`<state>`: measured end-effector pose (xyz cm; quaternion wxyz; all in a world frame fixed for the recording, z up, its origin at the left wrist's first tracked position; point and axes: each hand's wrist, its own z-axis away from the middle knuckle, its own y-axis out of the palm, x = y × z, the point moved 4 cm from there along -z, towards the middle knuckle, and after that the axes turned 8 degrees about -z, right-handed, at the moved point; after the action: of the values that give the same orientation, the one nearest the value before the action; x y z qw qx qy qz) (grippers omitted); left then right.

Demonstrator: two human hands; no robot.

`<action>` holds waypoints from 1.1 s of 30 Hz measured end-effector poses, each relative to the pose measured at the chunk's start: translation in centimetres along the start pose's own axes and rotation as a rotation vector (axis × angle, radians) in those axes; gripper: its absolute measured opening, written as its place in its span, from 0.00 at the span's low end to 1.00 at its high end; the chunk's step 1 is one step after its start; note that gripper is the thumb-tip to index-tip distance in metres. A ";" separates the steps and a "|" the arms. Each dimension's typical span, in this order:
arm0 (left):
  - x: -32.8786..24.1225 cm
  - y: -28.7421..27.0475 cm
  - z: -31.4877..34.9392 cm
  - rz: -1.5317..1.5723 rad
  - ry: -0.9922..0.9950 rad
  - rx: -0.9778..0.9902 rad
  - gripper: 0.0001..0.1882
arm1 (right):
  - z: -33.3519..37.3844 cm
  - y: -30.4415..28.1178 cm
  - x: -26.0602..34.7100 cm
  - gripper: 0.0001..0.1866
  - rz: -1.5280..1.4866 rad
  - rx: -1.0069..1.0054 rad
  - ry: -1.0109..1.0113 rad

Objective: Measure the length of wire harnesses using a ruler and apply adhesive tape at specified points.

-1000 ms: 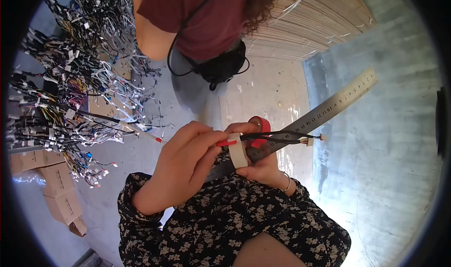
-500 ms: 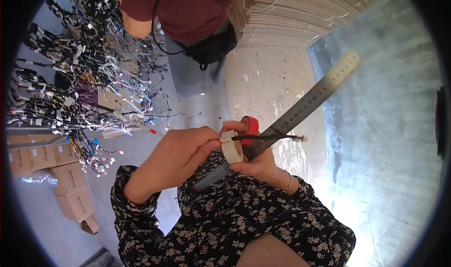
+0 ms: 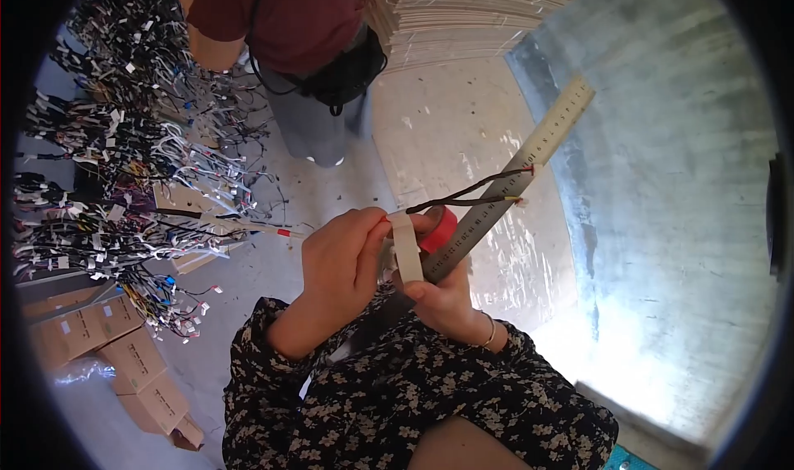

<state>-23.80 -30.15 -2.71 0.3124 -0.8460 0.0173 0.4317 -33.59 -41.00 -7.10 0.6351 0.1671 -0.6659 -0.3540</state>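
My left hand (image 3: 343, 259) is closed in a pinch on a thin wire cable, with a bit of red at the fingertips. The cable's dark end (image 3: 451, 201) comes out beyond the fingers and forks into two branches with small connectors, crossing above a steel ruler (image 3: 504, 193). In my right hand (image 3: 455, 305) are the ruler, slanting up to the right, a cream tape roll (image 3: 407, 251) and a red tape roll (image 3: 441, 229). The cream roll sits right beside my left fingertips. The fingers behind the rolls are partly hidden.
Dense bundles of wire harnesses (image 3: 107, 131) with white connectors hang at the left. Cardboard boxes (image 3: 136, 362) stand below them. A person in a dark red top (image 3: 289, 23) stands ahead, near stacked cardboard sheets (image 3: 455, 23). A grey wall (image 3: 662, 181) rises at the right.
The cable's forked end has swung upward and its two branches have spread apart. The cream roll has turned more edge-on. The whole view has shifted slightly.
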 end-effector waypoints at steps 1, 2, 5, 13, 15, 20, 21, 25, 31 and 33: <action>-0.1 -0.3 0.2 0.010 0.004 -0.014 0.05 | 0.2 0.4 -0.2 0.39 0.005 -0.007 -0.003; -0.1 -0.5 0.3 0.020 0.009 -0.028 0.05 | 0.4 0.7 -0.3 0.40 -0.056 -0.028 -0.003; 0.0 -0.6 0.7 0.043 -0.008 0.003 0.05 | 1.0 0.7 -1.1 0.41 -0.110 -0.061 -0.035; -0.5 -0.7 1.2 -0.084 0.219 0.013 0.08 | 2.5 0.6 -1.2 0.41 0.093 -0.012 -0.209; -0.7 -0.3 1.5 -0.229 0.320 0.039 0.09 | 3.0 1.2 -0.4 0.43 0.130 -0.036 -0.201; 0.7 0.7 1.9 0.312 0.008 0.259 0.10 | 3.0 2.3 0.7 0.47 -0.111 0.076 -0.046; 0.2 -0.3 1.9 -0.160 0.209 0.052 0.07 | 3.0 2.2 1.0 0.47 -0.112 0.076 -0.046; 0.8 -0.8 1.1 0.085 -0.095 0.242 0.06 | 5.1 -3.4 -2.0 0.17 -0.042 -0.259 -0.285; 0.7 -2.8 0.6 0.565 -0.521 0.698 0.08 | 0.9 -3.0 -0.7 0.31 0.281 -0.219 -0.499; 0.3 -2.9 0.6 0.641 -0.559 0.745 0.08 | -1.0 -1.7 -1.0 0.51 0.323 -0.065 -0.415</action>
<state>-23.16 -27.48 -1.72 0.4358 -0.4847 0.3411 0.6774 -32.84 -41.77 -9.00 0.5381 -0.0382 -0.7883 -0.2958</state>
